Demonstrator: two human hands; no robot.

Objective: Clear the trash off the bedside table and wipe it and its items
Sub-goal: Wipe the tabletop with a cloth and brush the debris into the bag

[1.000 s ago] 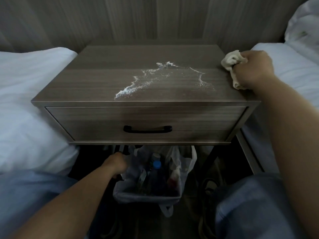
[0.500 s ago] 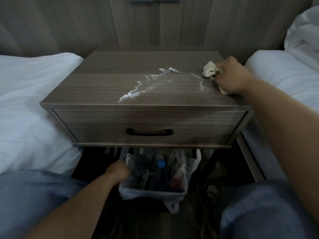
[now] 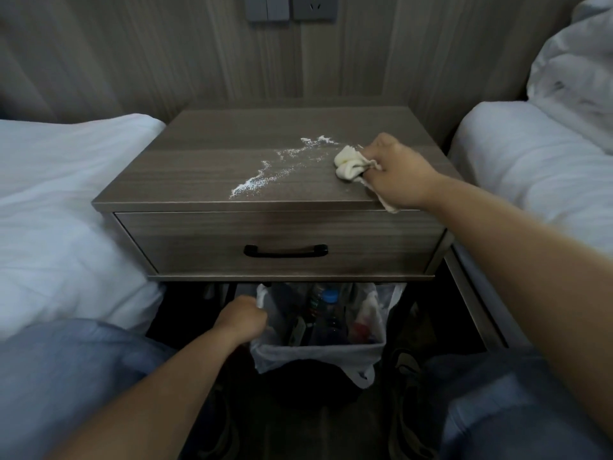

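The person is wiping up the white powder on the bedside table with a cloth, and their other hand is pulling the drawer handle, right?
Not quite. The right hand does grip the cloth by the white powder on the bedside table, but the head view shows the left hand holding the bin bag's edge below, not the drawer handle.

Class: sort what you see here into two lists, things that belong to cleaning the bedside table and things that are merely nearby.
Part of the job: table; white powder; cloth gripped by right hand; lined bin, its liner held by left hand.

Merely nearby: beds; wall sockets; drawer handle.
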